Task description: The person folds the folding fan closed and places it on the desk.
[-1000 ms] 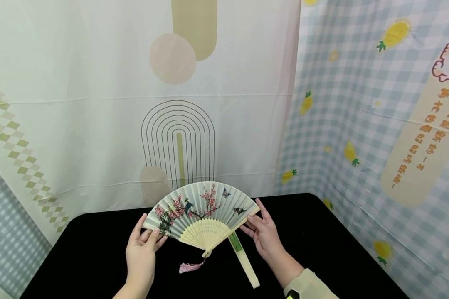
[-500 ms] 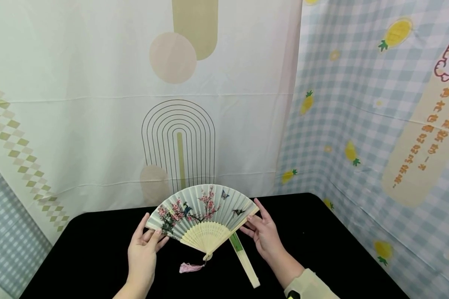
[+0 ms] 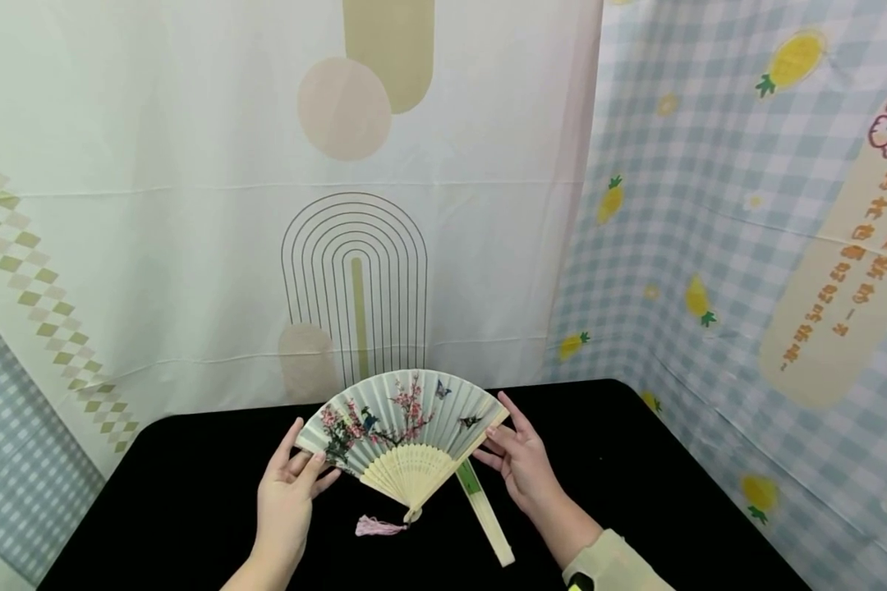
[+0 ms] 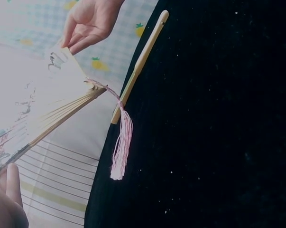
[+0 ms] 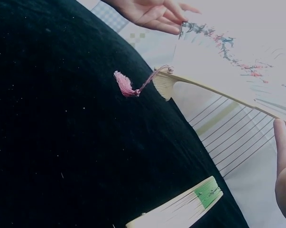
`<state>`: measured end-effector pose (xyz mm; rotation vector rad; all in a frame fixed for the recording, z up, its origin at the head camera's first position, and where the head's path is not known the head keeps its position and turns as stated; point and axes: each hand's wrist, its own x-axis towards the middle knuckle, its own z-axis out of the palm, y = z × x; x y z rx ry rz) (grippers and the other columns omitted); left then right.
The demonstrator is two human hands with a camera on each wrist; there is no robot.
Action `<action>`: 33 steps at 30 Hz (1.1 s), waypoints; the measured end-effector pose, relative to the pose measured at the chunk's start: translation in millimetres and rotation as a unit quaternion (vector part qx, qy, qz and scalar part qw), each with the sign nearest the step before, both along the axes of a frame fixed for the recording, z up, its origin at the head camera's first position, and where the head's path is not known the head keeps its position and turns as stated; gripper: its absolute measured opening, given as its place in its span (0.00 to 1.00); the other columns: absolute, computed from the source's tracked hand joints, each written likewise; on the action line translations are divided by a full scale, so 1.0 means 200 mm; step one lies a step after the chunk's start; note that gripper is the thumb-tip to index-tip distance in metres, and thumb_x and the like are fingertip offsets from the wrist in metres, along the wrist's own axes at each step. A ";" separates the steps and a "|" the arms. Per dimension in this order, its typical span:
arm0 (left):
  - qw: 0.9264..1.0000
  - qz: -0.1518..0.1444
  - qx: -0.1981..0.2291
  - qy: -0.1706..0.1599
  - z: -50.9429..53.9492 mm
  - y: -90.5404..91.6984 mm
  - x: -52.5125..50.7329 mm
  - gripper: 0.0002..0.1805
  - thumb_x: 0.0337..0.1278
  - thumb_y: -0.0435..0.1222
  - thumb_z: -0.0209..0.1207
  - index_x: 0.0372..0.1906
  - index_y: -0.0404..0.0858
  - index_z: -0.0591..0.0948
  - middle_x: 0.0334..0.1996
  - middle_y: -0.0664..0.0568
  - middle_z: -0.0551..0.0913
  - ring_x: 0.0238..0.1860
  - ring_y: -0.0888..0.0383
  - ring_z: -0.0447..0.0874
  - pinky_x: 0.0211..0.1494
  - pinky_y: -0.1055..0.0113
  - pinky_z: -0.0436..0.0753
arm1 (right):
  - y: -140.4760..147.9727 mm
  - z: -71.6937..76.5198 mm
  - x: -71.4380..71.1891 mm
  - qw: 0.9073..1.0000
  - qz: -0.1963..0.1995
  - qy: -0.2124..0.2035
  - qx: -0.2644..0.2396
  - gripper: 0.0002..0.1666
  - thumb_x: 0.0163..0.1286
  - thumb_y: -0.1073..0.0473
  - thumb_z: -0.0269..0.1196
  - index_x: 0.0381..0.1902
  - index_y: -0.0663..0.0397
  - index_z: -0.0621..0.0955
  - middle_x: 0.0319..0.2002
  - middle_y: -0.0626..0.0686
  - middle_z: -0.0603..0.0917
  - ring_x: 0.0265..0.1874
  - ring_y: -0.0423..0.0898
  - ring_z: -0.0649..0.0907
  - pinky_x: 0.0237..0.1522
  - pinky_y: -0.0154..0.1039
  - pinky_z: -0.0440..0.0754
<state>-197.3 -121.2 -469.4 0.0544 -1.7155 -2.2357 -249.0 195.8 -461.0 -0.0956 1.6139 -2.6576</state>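
Head: the fan (image 3: 443, 435), spread in a wide arc, is held above the table (image 3: 192, 484), its top overlapping the far edge. The left hand (image 3: 287, 488) and right hand (image 3: 523, 464) each pinch one end between thumb and fingers, apparently to keep it taut. It is pale, printed with pink blossom. A folded fan (image 3: 492, 521) lies to its right.

Left wrist: ribs (image 4: 69, 107) converge where the tassel (image 4: 123, 142) hangs.

Right wrist: the folded fan shows a green band (image 5: 207, 192).

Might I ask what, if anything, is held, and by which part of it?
The spread floral fan: the left grip pinches its left edge, the right grip its right edge.
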 end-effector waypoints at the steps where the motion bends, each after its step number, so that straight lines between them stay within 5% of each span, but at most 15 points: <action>1: 1.000 -0.001 -0.001 0.000 0.00 0.00 0.00 0.34 0.70 0.28 0.55 0.77 0.49 0.61 0.47 0.59 0.85 0.47 0.59 0.86 0.47 0.62 0.86 | 0.00 0.00 0.00 1.000 0.000 0.001 0.003 0.43 0.71 0.72 0.58 0.78 0.39 0.59 0.47 0.53 0.87 0.46 0.49 0.87 0.43 0.44 0.88; 13: 1.000 0.001 -0.013 0.000 0.00 0.01 -0.01 0.34 0.70 0.29 0.56 0.77 0.50 0.62 0.49 0.58 0.84 0.49 0.61 0.85 0.47 0.61 0.87 | 0.00 0.02 0.00 1.000 0.008 -0.004 0.021 0.43 0.70 0.71 0.59 0.77 0.38 0.60 0.49 0.55 0.86 0.44 0.48 0.87 0.44 0.45 0.87; 33: 0.999 -0.015 -0.031 -0.010 -0.01 0.02 0.00 0.34 0.72 0.26 0.53 0.76 0.52 0.62 0.59 0.35 0.77 0.50 0.60 0.84 0.47 0.61 0.87 | -0.02 0.01 0.00 0.999 0.031 -0.008 0.021 0.42 0.70 0.72 0.58 0.77 0.41 0.61 0.43 0.52 0.87 0.42 0.48 0.88 0.41 0.45 0.88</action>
